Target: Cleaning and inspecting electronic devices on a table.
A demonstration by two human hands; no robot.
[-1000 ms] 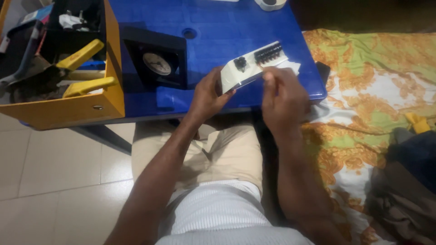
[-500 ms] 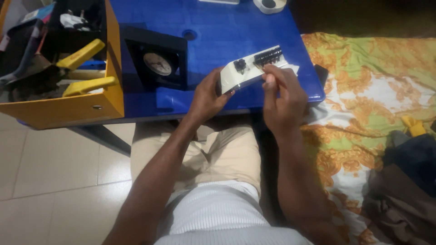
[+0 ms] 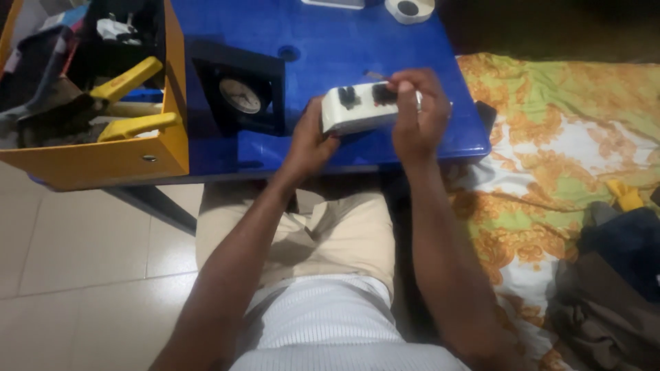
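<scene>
Both hands now grip the white switch box (image 3: 359, 108) just above the blue table (image 3: 330, 41), centre of frame: the left hand (image 3: 309, 141) clasps its near end, while the right hand (image 3: 416, 113) has shifted over its far end, fingers closed, covering sockets visible a moment ago. A black framed clock (image 3: 240, 96) stands left.

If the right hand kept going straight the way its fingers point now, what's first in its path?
The right hand curls down over the white box that the left hand holds; its fingers would press that box first. Depth is unclear; the blue table lies beyond.
</scene>
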